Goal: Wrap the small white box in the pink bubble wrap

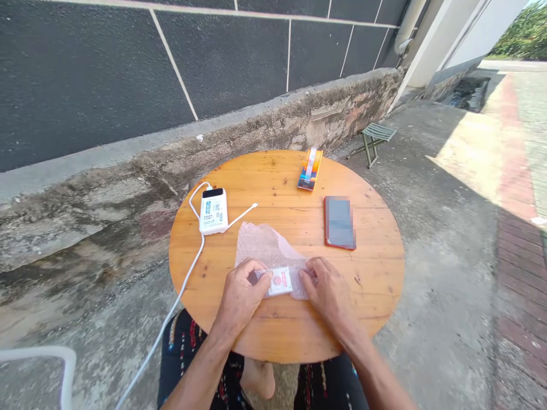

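On my feed I see the left hand (242,288) clamped on a small printed white box (281,281), towards six o'clock on the round wooden table (273,330); the right hand (328,289) pinches bubble wrap (262,245) at the box's three o'clock.

Power bank (214,215), red-edged phone (339,223), folding stool (379,132).

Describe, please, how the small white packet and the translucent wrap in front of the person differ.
The white packet is opaque with red print; the translucent wrap shows no visible print. The packet is flat and straight-edged; the wrap is creased and irregular. The packet is clearly smaller than the wrap. Both are on the wooden table.
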`<state>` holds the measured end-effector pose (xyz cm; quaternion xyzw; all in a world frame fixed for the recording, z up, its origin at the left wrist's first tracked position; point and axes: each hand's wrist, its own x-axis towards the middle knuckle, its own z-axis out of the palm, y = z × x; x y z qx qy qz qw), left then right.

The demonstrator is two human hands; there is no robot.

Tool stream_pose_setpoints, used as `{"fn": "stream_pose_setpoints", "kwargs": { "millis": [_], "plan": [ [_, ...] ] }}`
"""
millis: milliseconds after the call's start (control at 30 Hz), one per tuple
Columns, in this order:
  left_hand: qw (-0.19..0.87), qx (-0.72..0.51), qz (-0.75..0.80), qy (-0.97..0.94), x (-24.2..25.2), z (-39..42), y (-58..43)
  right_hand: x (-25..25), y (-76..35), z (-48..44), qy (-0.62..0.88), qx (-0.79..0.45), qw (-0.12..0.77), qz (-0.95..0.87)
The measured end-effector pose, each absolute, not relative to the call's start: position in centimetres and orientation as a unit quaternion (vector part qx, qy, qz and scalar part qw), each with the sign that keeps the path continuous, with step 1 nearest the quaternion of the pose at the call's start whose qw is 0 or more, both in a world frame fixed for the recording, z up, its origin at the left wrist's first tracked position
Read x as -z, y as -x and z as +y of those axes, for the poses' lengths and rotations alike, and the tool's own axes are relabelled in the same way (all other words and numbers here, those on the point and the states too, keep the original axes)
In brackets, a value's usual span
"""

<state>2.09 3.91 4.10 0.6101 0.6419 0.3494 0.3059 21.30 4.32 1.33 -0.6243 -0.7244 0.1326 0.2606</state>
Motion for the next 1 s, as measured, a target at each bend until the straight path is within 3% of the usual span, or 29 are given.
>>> {"fn": "stream_pose_setpoints", "kwargs": {
  "millis": [1000],
  "plan": [
    [0.316,-0.313,0.623,-0.644,-5.4,4.5,-2.3,-4.9,-19.6,3.0,0.363,-0.052,0.249,-0.896]
  ]
}}
